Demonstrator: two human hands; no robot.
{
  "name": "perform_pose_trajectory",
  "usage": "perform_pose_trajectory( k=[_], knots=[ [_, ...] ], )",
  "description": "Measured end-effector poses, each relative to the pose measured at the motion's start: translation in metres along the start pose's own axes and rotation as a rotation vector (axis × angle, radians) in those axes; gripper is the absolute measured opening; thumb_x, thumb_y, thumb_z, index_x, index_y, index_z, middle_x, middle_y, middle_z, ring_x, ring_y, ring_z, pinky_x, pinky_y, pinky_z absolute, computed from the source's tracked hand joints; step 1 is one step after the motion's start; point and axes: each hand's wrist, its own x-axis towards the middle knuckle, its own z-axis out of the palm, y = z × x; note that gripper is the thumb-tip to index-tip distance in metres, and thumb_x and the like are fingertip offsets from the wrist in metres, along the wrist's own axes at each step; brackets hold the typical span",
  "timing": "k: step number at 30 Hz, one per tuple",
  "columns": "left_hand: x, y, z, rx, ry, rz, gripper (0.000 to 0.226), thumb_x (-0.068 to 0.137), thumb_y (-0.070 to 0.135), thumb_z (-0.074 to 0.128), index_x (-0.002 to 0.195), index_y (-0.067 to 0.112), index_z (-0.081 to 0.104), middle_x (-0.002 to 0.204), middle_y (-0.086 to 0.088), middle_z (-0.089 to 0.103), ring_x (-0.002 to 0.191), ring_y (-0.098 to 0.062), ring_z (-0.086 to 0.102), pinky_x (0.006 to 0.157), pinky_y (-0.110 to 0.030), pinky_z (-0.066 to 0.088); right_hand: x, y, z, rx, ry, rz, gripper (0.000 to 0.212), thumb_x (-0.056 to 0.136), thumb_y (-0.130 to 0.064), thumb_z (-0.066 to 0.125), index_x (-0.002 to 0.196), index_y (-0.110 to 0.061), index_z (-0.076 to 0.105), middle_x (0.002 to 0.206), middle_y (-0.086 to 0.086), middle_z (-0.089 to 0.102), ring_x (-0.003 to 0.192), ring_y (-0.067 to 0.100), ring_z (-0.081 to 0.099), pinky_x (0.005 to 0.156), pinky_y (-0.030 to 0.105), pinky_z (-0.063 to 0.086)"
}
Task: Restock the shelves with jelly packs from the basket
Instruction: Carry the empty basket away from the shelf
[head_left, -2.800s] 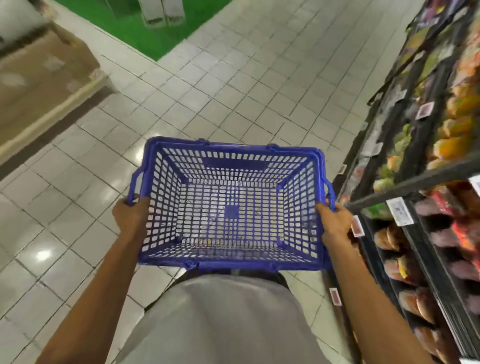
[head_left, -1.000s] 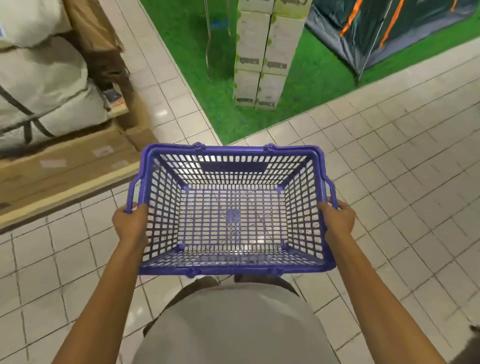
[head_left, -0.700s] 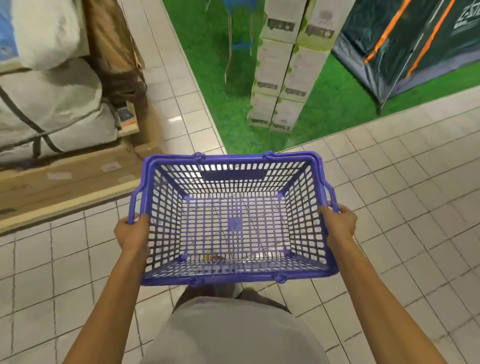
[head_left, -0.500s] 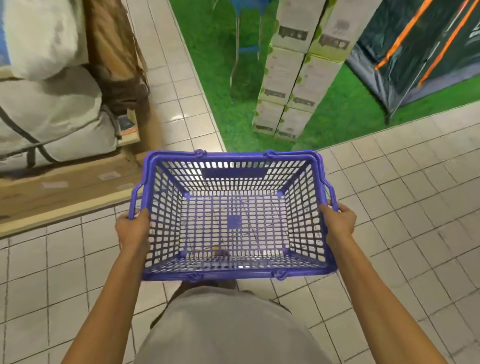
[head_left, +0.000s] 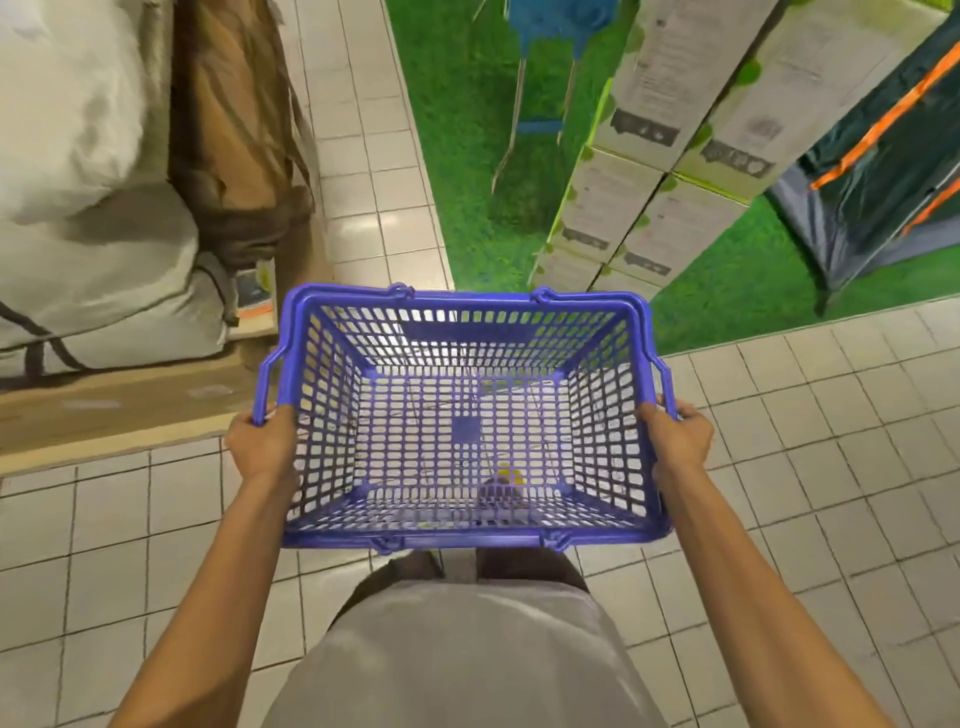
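Nearest, my body: grey shirt (head_left: 467, 665) at the bottom edge, both bare forearms reaching forward past it.
Left hand (head_left: 262, 447): fingers curled round the rim at the basket's left short end, towards the near corner.
Right hand (head_left: 678, 439): the same grip on the right short end, matching the left.
Basket (head_left: 467, 299): blue mesh shopping basket, held level in front of my waist and clear of the ground, mouth up.
Long axis: runs left to right across me, with one hand at each end, so neither hand is nearer.
Jelly packs: none visible inside. There is one small yellow spot (head_left: 506, 474) by the near wall, and I cannot tell whether it lies in the basket or shows through the mesh.
Shelves: not in view.
Tiled floor (head_left: 831, 467): pale squares beneath and to the right.
Left, farther: wooden pallet (head_left: 130, 415) carrying white sacks (head_left: 93, 270).
Ahead: green turf (head_left: 457, 156), stacked cartons (head_left: 649, 197), and a dark tent (head_left: 883, 182) at far right.
Judgement: the basket looks emptied, so the coming move probably means carrying it two-handed elsewhere, not reaching into it.
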Motion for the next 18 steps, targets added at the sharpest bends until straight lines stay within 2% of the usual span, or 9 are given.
perform_pose_trajectory(
  k=[2, 4, 6, 8, 11, 14, 16, 18],
  knots=[
    [0.003, 0.008, 0.024, -0.008, 0.030, -0.010, 0.006, 0.083, 0.013, 0.063, 0.087, 0.013, 0.059, 0.084, -0.006, 0.061, 0.079, -0.021, 0.056, 0.071, -0.036, 0.048, 0.027, -0.021, 0.016, -0.027, -0.025, -0.019, 0.030, 0.059, -0.018, 0.072, 0.089, -0.014, 0.070, 0.069, 0.003, 0.068, 0.062, 0.022, 0.064, 0.069, 0.040, 0.058],
    [0.006, 0.017, 0.048, -0.030, 0.051, -0.037, 0.015, 0.083, 0.010, 0.064, 0.078, 0.019, 0.053, 0.074, 0.000, 0.056, 0.072, -0.021, 0.054, 0.069, -0.034, 0.047, 0.052, -0.043, 0.031, -0.058, -0.055, -0.022, 0.019, 0.061, -0.017, 0.072, 0.078, -0.018, 0.067, 0.064, 0.000, 0.066, 0.059, 0.022, 0.061, 0.068, 0.041, 0.057],
    [0.008, 0.025, 0.068, -0.031, 0.077, -0.063, 0.019, 0.082, 0.007, 0.065, 0.075, 0.019, 0.051, 0.075, -0.003, 0.058, 0.063, -0.015, 0.053, 0.065, -0.032, 0.047, 0.076, -0.065, 0.046, -0.100, -0.069, -0.027, 0.016, 0.062, -0.017, 0.073, 0.075, -0.019, 0.065, 0.064, -0.001, 0.066, 0.061, 0.021, 0.061, 0.069, 0.041, 0.056],
    [0.012, 0.033, 0.087, -0.040, 0.086, -0.076, 0.011, 0.083, 0.006, 0.065, 0.085, 0.011, 0.056, 0.084, -0.009, 0.060, 0.061, -0.013, 0.054, 0.061, -0.029, 0.048, 0.098, -0.087, 0.063, -0.121, -0.094, -0.031, 0.017, 0.060, -0.019, 0.074, 0.074, -0.022, 0.065, 0.065, -0.003, 0.066, 0.061, 0.019, 0.061, 0.068, 0.037, 0.054],
    [0.023, 0.044, 0.111, -0.043, 0.114, -0.090, 0.018, 0.084, 0.005, 0.065, 0.098, 0.008, 0.055, 0.089, -0.011, 0.060, 0.063, -0.014, 0.056, 0.060, -0.028, 0.049, 0.126, -0.110, 0.091, -0.138, -0.136, -0.039, 0.019, 0.060, -0.018, 0.072, 0.078, -0.022, 0.067, 0.067, -0.001, 0.066, 0.060, 0.017, 0.060, 0.067, 0.036, 0.051],
    [0.040, 0.057, 0.133, -0.049, 0.129, -0.146, 0.028, 0.083, 0.007, 0.067, 0.109, 0.002, 0.059, 0.093, -0.012, 0.062, 0.073, -0.022, 0.062, 0.070, -0.034, 0.053, 0.148, -0.127, 0.119, -0.159, -0.144, -0.029, 0.020, 0.062, -0.015, 0.074, 0.081, -0.020, 0.069, 0.065, -0.003, 0.065, 0.057, 0.015, 0.058, 0.064, 0.034, 0.051],
    [0.057, 0.064, 0.149, -0.040, 0.133, -0.166, 0.030, 0.083, 0.009, 0.067, 0.111, 0.000, 0.059, 0.091, -0.011, 0.063, 0.076, -0.023, 0.062, 0.074, -0.036, 0.052, 0.163, -0.135, 0.141, -0.174, -0.133, -0.012, 0.022, 0.064, -0.013, 0.075, 0.085, -0.019, 0.070, 0.068, 0.000, 0.065, 0.061, 0.018, 0.059, 0.064, 0.034, 0.051],
    [0.077, 0.071, 0.167, -0.033, 0.143, -0.166, 0.021, 0.085, 0.008, 0.063, 0.105, 0.003, 0.058, 0.081, -0.006, 0.061, 0.069, -0.019, 0.057, 0.073, -0.037, 0.049, 0.177, -0.141, 0.164, -0.192, -0.121, -0.018, 0.025, 0.065, -0.011, 0.074, 0.089, -0.016, 0.071, 0.064, 0.000, 0.062, 0.059, 0.018, 0.056, 0.059, 0.031, 0.049]
  ],
)
